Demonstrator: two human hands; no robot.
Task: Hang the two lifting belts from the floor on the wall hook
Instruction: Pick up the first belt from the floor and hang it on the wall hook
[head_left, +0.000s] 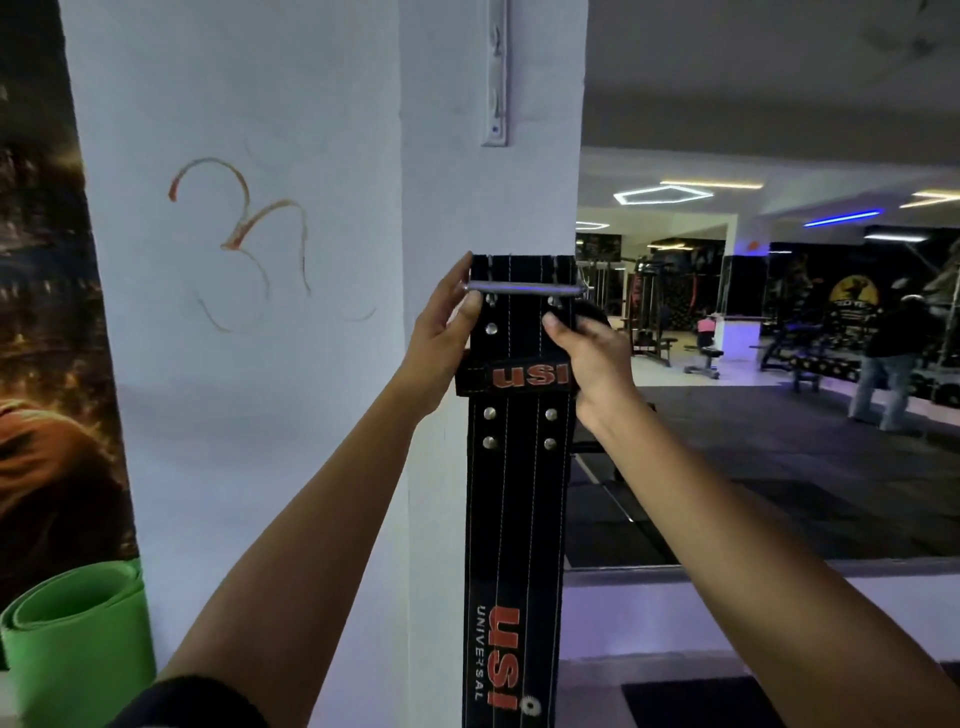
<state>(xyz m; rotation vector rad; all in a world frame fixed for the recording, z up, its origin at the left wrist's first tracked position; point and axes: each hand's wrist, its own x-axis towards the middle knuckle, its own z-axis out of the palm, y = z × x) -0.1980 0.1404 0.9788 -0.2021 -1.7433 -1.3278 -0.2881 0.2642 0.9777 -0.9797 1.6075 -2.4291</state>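
Observation:
A black lifting belt with orange "USI" lettering hangs straight down in front of the white pillar. Its metal buckle bar is at the top. My left hand grips the belt's upper left edge, thumb on the buckle end. My right hand grips the upper right edge beside the "USI" loop. A white hook rail is fixed on the pillar well above the belt's top. Whether a second belt lies behind this one I cannot tell.
A white pillar with an orange scrawl fills the left. A rolled green mat stands at the bottom left. To the right a mirror shows gym machines and a standing person.

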